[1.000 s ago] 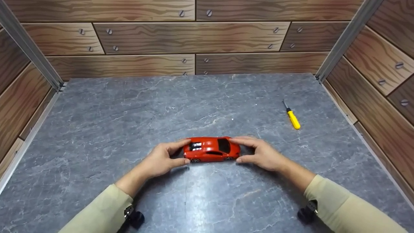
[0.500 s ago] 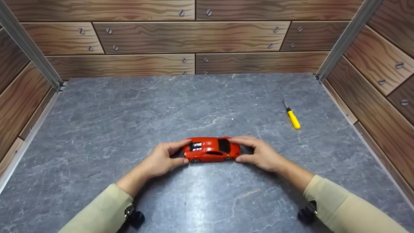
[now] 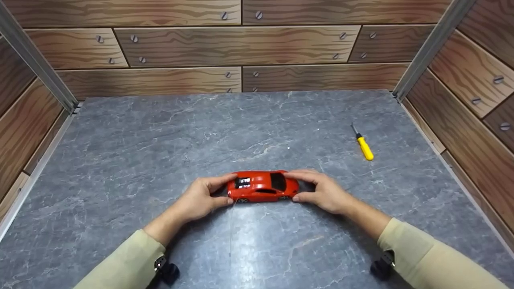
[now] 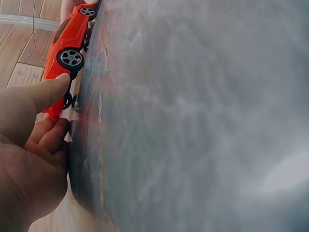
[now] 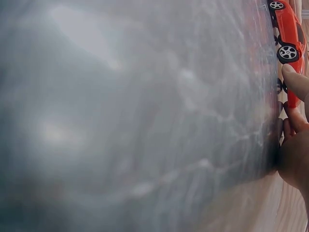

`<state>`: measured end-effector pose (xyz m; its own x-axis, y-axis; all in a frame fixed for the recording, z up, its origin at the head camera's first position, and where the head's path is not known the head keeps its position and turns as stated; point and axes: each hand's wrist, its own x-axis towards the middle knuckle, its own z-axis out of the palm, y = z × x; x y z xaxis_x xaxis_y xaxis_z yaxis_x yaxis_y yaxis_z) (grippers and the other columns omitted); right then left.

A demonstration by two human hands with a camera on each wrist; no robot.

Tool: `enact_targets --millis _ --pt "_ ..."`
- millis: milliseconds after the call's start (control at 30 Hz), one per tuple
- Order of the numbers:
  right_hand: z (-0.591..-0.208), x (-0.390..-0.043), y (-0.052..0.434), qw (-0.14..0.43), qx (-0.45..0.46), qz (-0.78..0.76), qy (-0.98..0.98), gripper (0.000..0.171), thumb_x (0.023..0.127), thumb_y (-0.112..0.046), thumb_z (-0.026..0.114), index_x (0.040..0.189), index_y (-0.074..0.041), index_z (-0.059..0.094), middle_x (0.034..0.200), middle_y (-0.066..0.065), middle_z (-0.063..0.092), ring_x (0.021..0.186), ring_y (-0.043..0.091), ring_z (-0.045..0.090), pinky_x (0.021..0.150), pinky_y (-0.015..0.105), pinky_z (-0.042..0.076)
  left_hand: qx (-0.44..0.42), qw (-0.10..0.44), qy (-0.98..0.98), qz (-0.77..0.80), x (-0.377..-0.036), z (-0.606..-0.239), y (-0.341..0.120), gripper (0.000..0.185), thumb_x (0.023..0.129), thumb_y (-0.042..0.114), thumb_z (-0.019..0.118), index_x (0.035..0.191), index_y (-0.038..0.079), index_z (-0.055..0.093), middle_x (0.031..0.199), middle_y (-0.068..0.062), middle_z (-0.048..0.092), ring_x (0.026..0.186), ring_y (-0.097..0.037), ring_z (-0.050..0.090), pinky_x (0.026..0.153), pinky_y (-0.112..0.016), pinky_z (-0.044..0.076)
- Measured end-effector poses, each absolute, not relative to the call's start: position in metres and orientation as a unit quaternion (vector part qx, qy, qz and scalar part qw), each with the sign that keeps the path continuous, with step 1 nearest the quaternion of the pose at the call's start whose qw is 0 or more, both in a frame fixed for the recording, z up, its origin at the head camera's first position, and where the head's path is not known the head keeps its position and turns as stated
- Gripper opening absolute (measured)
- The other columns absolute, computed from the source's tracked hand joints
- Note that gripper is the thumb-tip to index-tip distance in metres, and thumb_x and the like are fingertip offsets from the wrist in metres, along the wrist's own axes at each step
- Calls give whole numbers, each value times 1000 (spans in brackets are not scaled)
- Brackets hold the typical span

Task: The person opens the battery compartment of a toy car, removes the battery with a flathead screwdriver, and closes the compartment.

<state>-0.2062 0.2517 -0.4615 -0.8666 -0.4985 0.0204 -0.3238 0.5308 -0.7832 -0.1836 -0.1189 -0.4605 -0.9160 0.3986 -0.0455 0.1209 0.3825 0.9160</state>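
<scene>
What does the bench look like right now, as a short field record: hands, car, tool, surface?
left hand: grips one end of the red toy car between thumb and fingers
right hand: grips the opposite end
red toy car: upright on its wheels, lengthwise between the hands
yellow screwdriver: lies apart, far right, untouched
grey stone-look tabletop: bears both things
wood-print walls: enclose three sides
</scene>
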Motion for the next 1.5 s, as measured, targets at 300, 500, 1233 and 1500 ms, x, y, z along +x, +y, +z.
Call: enact_targets --millis 300,500,1233,1500 --pt "-460 -206 252 101 -229 -432 867 65 86 -23 90 146 -33 66 151 -5 60 145 27 48 123 53 29 162 130 816 539 -186 -461 -118 66 88 12 87 149 19 63 148 -8 61 145 -29 50 128 -52 24" --pt "-460 -206 252 115 -203 -451 861 66 87 -22 89 148 -30 65 153 0 59 147 30 47 125 56 27 163 131 815 540 -186 -461 -120 66 88 13 87 150 19 62 149 -8 60 146 -27 48 127 -49 25" --pt "-448 -209 253 110 -207 -539 809 43 105 -16 69 147 -9 64 145 10 66 124 10 62 100 20 50 158 123 755 624 -193 -444 -114 49 99 11 77 146 4 63 131 -17 72 114 -21 72 95 -26 58" --pt "-448 -208 252 97 -203 -529 818 41 108 -19 64 148 -11 63 147 6 63 138 20 55 109 20 44 132 146 716 669 -194 -437 -110 48 101 6 72 147 -2 58 130 -29 69 109 -38 75 96 -39 60"
